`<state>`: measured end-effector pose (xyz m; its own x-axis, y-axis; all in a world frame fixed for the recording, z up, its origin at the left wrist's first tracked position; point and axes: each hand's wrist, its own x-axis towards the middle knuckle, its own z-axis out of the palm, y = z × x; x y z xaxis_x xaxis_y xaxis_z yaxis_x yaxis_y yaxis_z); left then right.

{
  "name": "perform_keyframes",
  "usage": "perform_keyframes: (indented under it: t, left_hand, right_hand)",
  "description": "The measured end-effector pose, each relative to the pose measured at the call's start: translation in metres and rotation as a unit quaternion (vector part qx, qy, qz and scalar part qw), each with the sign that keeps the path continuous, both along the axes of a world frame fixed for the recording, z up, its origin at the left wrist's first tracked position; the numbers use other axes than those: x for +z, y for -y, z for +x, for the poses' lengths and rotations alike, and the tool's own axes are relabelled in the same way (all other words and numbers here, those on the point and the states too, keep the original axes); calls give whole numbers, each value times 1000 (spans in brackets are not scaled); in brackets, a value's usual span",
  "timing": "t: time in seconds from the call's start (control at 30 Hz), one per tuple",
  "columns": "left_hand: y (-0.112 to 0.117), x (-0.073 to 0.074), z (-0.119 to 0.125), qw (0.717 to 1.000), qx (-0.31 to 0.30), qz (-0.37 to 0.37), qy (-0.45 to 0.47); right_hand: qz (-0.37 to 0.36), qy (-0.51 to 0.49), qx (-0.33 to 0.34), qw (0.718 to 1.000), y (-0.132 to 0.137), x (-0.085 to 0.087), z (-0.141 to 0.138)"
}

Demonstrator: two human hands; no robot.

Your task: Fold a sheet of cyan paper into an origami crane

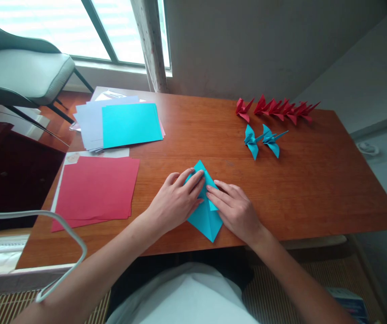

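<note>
A turquoise sheet of origami paper (pixel 210 221) lies near the table's front edge, folded to a kite-like diamond with creases and a flap on its right side. My left hand (pixel 177 198) covers its upper left part, fingers curled together and pressed onto the paper. From the right, my right hand (pixel 236 209) has its fingers closed along the folded flap, fingertips near the middle. Parts of the folds are hidden under both hands. Beyond them stand two turquoise paper cranes (pixel 270 140) and a row of several red paper cranes (pixel 281 109).
Red sheets (pixel 97 189) are stacked on the left of the wooden table (pixel 321 189). Behind them lies turquoise paper (pixel 132 126) on pale sheets (pixel 90 123). A white cable (pixel 75 231) loops at the left front. A chair (pixel 24 72) stands by the window.
</note>
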<state>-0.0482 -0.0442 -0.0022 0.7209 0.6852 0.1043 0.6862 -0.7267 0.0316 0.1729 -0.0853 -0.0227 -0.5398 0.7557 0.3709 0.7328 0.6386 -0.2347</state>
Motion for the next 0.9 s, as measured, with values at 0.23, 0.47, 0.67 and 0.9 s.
perform_keyframes:
  t: [0.23, 0.47, 0.67, 0.9]
  left_hand:
    - [1, -2, -1, 1000, -3, 10, -1]
    - [2, 0, 1, 1000, 6, 7, -5]
    - [3, 0, 2, 1000, 8, 17, -15]
    - [4, 2, 3, 1000, 11, 7, -25]
  right_hand:
    - [14, 4, -1, 1000, 0, 0, -2]
    - [24, 8, 7, 1000, 1, -1, -3]
    - [34, 12, 10, 999, 1, -3, -2]
    - [27, 10, 11, 1000, 1, -7, -1]
